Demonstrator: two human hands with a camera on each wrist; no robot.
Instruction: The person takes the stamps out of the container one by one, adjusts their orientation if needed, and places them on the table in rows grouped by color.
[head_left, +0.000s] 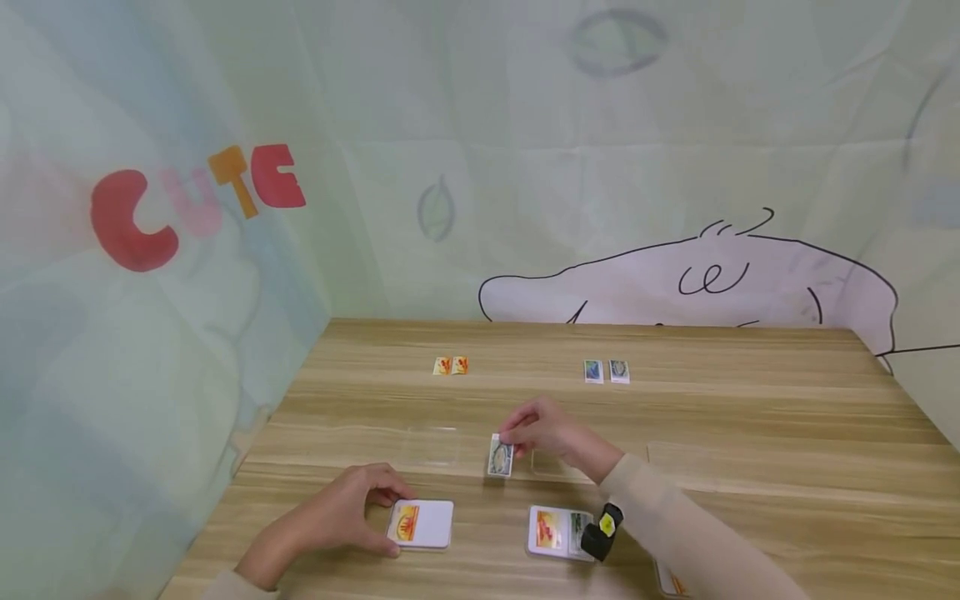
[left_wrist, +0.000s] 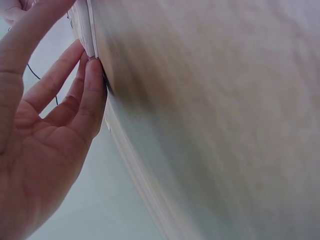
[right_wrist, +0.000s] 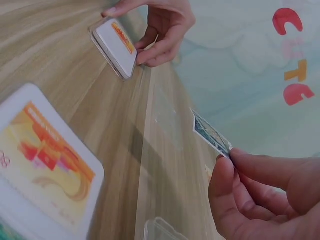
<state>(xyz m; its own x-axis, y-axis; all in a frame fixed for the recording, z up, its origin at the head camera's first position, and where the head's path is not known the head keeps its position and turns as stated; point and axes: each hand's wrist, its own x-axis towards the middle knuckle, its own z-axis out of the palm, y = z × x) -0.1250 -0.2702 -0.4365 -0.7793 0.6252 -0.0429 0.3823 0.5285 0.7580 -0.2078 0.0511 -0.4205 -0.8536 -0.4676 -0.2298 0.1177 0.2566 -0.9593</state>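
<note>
My left hand (head_left: 337,512) grips the left edge of a small clear case (head_left: 433,525) between thumb and fingers. Inside that case a white insert carries an orange stamp on its left part. Raised above the table, a grey-green stamp (head_left: 500,457) is pinched at its corner by my right hand (head_left: 551,433); in the right wrist view the thumb and forefinger hold this stamp (right_wrist: 212,134) by one end. A second case (head_left: 551,529) with an orange stamp and a dark green one lies below the right forearm. The left wrist view shows only the first case's edge (left_wrist: 87,30) at the fingertips.
Two orange stamps (head_left: 451,366) lie at the back left of the wooden table (head_left: 360,400), two bluish-grey ones (head_left: 593,372) at the back right. Clear lids (head_left: 433,446) lie mid-table. Another case (head_left: 670,581) is partly under the right sleeve. A printed cloth hangs behind.
</note>
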